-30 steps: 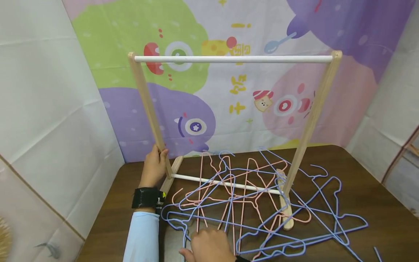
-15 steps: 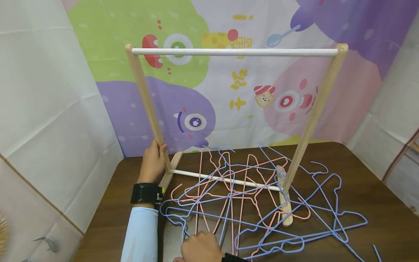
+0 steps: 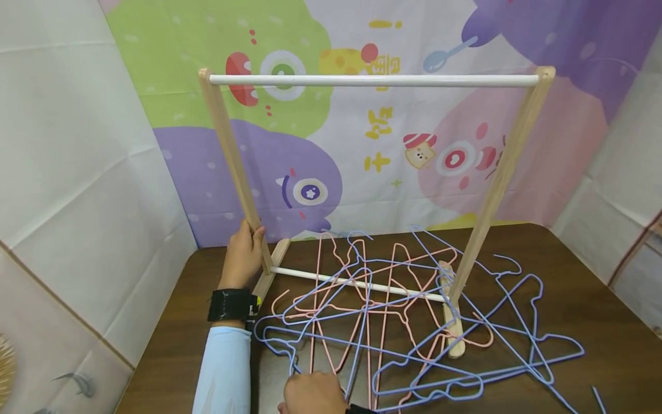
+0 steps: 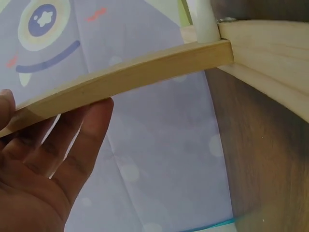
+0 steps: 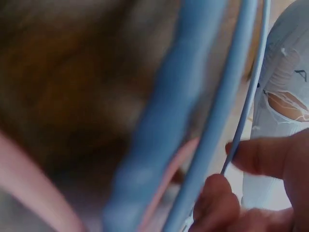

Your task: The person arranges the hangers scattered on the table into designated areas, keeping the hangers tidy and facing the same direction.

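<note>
**Left hand (image 3: 243,257) on the rack (image 3: 499,190), right hand (image 3: 314,394) pinching a blue hanger (image 5: 250,99)**

So the rack is standing on the dark table (image 3: 176,345), and the left hand is grasping its left wooden upright (image 3: 224,135), low down, a bit above the foot. Left wrist view backs that up: thumb's sitting on one side, fingers are pressing on the other.

Right hand is working down at the bottom edge of the head view. You can't really make out the fingers from up there, but the right wrist cam is showing thumb and fingers nipping a thin blue wire.

The rest is a proper tangle: pink hangers (image 3: 368,356) and more blue hangers (image 3: 509,371) are sprawling around the rack's base, crossing its lower white bar (image 3: 305,275) and spilling to the right. A cartoon backdrop (image 3: 310,161) is hanging behind.
</note>
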Action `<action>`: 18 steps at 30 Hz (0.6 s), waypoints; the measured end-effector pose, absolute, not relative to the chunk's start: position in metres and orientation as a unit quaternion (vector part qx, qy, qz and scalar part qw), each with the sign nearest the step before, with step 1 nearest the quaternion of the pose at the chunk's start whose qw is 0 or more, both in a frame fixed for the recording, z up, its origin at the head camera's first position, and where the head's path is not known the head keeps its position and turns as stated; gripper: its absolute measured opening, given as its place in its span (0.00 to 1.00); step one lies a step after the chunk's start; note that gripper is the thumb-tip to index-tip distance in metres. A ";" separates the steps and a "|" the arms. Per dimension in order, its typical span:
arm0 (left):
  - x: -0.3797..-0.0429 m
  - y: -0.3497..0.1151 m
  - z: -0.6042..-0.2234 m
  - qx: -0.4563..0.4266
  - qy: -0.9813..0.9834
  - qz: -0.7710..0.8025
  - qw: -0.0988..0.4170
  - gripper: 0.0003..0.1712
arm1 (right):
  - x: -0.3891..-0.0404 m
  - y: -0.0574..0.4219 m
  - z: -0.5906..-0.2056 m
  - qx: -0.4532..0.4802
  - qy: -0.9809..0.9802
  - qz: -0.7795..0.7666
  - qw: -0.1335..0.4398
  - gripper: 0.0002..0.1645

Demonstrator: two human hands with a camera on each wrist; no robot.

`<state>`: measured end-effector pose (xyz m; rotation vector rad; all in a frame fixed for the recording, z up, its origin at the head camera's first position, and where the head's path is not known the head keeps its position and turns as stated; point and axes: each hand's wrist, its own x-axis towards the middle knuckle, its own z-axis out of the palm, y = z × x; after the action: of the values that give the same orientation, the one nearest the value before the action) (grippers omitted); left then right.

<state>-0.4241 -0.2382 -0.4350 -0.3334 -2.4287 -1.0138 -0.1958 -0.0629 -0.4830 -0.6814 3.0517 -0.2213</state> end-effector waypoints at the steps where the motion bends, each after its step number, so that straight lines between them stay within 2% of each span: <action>1: -0.424 -0.238 -0.435 -0.122 -0.888 -0.370 0.243 0.18 | -0.196 -0.063 -0.484 -0.204 0.976 -0.082 0.001 0.19; 7: -0.424 -0.237 -0.436 -0.125 -0.888 -0.365 0.251 0.16 | -0.196 -0.057 -0.482 -0.145 0.976 -0.160 -0.027 0.14; 18: -0.423 -0.242 -0.436 -0.138 -0.886 -0.373 0.239 0.20 | -0.197 -0.016 -0.457 -0.166 0.945 -0.279 -0.048 0.11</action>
<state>-0.4229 -0.2422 -0.4359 -0.3765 -2.4253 -1.0205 -0.1968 -0.0165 -0.4566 -0.5379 3.0625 -0.9044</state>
